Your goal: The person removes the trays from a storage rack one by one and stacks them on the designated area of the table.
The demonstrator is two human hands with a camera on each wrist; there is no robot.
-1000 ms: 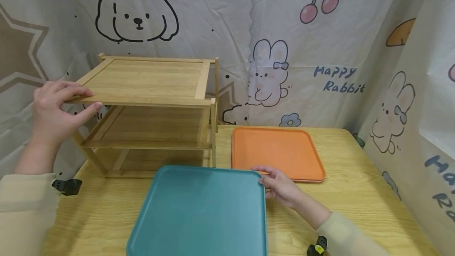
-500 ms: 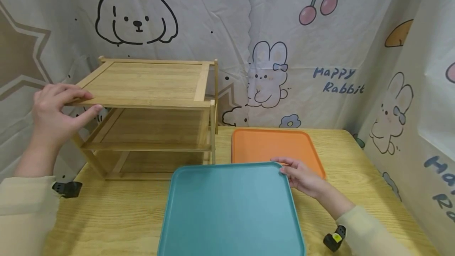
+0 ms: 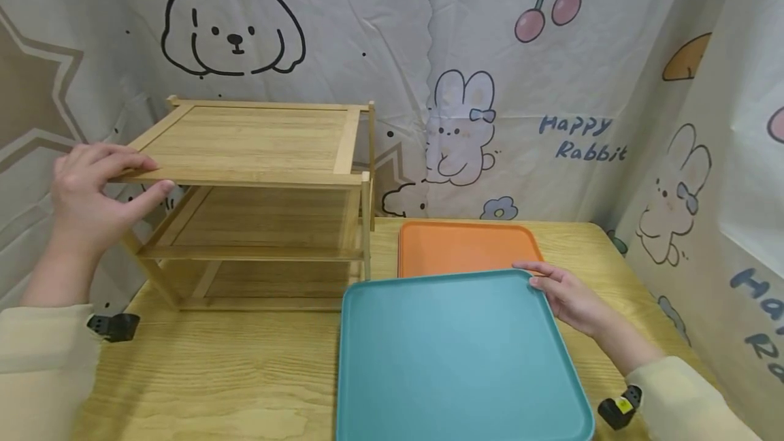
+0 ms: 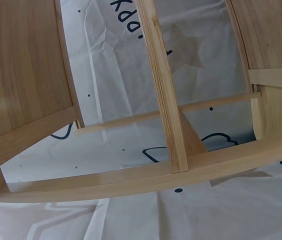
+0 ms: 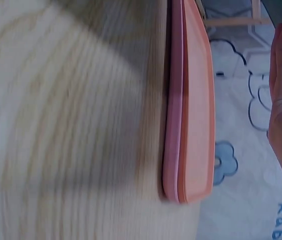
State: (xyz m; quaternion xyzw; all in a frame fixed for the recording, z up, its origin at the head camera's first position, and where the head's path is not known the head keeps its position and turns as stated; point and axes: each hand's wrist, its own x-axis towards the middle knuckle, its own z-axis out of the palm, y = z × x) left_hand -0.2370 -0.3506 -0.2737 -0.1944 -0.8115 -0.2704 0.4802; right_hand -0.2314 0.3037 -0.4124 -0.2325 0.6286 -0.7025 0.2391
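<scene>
A three-tier wooden shelf rack (image 3: 263, 179) stands at the back left of the table. My left hand (image 3: 98, 196) grips the front left corner of its top board, fingers on top and thumb below. In the head view my right hand (image 3: 566, 295) pinches the far right corner of a teal tray (image 3: 453, 359). The tray is held in front of the rack's right side and overlaps an orange tray (image 3: 465, 247) in this view. In the right wrist view, the orange tray (image 5: 200, 110) lies on a pink tray (image 5: 173, 150) on the table.
The wooden table (image 3: 202, 373) ends on the right beside a printed cloth wall (image 3: 680, 223). More printed cloth (image 3: 367, 19) hangs close behind the rack. Black wrist cameras are strapped at both sleeves.
The right hand has carried the teal tray to the right and slightly away, so it now covers the near part of the orange tray. The left hand has stayed on the rack.
</scene>
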